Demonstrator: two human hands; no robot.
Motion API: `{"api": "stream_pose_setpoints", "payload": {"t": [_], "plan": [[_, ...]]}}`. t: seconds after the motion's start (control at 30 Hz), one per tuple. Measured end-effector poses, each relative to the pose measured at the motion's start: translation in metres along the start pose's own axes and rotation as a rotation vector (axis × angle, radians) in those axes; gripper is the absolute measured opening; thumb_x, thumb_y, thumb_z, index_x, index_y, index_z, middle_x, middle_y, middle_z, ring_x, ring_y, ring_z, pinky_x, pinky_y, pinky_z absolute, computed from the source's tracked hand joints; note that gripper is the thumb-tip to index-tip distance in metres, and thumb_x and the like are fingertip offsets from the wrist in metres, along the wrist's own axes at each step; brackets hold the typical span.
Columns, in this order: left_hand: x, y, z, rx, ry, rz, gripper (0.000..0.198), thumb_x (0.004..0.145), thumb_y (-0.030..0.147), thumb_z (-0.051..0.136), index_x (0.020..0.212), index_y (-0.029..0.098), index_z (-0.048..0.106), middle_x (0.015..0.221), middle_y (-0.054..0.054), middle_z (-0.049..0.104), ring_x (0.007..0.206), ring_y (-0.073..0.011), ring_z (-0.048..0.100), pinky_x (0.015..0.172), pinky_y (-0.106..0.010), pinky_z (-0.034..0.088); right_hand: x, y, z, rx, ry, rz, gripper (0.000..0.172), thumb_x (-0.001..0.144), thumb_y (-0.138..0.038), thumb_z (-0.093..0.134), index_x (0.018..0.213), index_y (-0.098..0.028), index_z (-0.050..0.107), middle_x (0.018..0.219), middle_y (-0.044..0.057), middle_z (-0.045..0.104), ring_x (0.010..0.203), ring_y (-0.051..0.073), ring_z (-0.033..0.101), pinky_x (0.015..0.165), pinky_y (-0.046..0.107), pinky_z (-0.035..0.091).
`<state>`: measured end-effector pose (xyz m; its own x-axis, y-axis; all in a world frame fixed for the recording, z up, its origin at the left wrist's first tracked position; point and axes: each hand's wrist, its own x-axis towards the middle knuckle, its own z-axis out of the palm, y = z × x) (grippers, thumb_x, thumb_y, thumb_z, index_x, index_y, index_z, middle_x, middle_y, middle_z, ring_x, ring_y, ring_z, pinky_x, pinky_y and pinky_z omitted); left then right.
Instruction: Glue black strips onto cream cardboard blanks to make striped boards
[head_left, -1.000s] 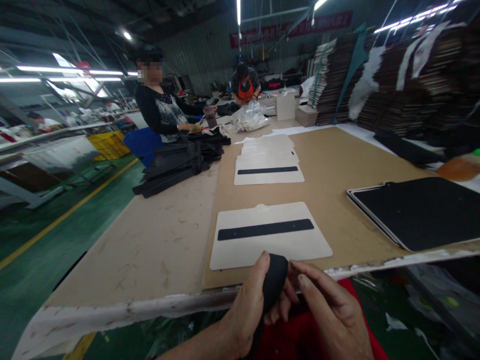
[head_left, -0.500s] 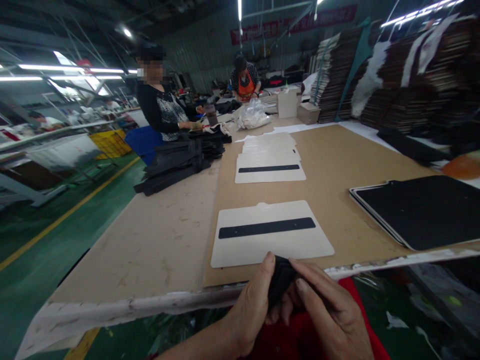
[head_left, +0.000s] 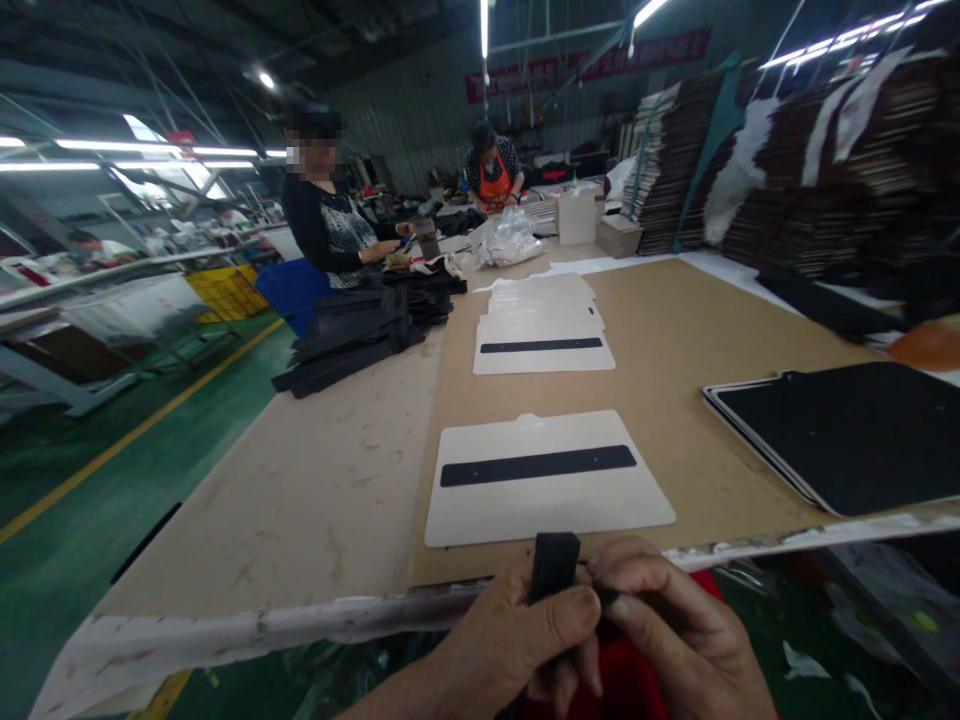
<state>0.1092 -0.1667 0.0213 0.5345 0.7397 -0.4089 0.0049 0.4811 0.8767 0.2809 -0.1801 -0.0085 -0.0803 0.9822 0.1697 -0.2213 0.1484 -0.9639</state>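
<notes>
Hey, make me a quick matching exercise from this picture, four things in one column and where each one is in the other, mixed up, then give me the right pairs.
Things
1. Black piece
2. Stack of black-topped panels
3. Pile of black strips
4. Clear plastic bag

Places
A. At the right front edge of the table
B. Beyond the pale boards
C. Gripped in the left hand
D. On the table's left side, near a co-worker in black sleeves

Right pairs: 1-C, 2-A, 3-D, 4-B
</notes>
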Motion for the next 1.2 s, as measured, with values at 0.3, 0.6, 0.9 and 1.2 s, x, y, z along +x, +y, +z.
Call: {"api": "stream_pose_setpoints", "payload": {"t": [0.3, 0.6, 0.9, 1.2], "plan": [[-0.020, 0.012, 0.005, 0.144, 0.115, 0.064, 0.055, 0.079, 0.067, 0.059, 0.074, 0.012, 0.066, 0.059, -0.001, 0.058, 0.048, -0.0069, 0.050, 0.045, -0.017, 0.033, 0.011, -0.011, 0.018, 0.581, -0.007, 0.272, 0.016, 0.073, -0.031, 0.080, 0.075, -0.020, 0.069, 0.071, 0.001, 0.061, 0.056, 0.012, 0.058, 0.053, 0.025, 0.049], [-0.017, 0.020, 0.005, 0.229, 0.207, 0.157, 0.067, 0.082, 0.075, 0.046, 0.097, 0.012, 0.064, 0.065, -0.004, 0.063, 0.051, -0.0115, 0.059, 0.048, -0.019, 0.046, 0.010, -0.004, 0.036, 0.634, -0.200, 0.455, 0.022, 0.079, -0.038, 0.075, 0.080, -0.018, 0.066, 0.060, -0.004, 0.050, 0.048, 0.010, 0.053, 0.050, 0.026, 0.043], [-0.059, 0.061, -0.023, 0.798, 0.130, 0.234, 0.037, 0.094, 0.049, 0.044, 0.097, 0.021, 0.068, 0.082, -0.004, 0.071, 0.074, -0.0174, 0.064, 0.067, -0.026, 0.049, 0.054, -0.066, 0.008, 0.368, 0.096, 0.273, 0.024, 0.075, -0.040, 0.076, 0.088, -0.025, 0.065, 0.082, 0.004, 0.066, 0.073, 0.018, 0.064, 0.060, 0.029, 0.055], [-0.045, 0.061, -0.085, 1.539, 0.497, 0.269, 0.032, 0.069, 0.003, 0.050, 0.094, 0.019, 0.062, 0.099, -0.006, 0.062, 0.097, -0.0244, 0.054, 0.086, -0.039, 0.048, 0.165, -0.072, 0.010, -0.405, -0.281, 0.354, 0.028, 0.078, -0.050, 0.068, 0.088, -0.024, 0.067, 0.061, -0.003, 0.057, 0.047, 0.009, 0.044, 0.043, 0.022, 0.031]]}}
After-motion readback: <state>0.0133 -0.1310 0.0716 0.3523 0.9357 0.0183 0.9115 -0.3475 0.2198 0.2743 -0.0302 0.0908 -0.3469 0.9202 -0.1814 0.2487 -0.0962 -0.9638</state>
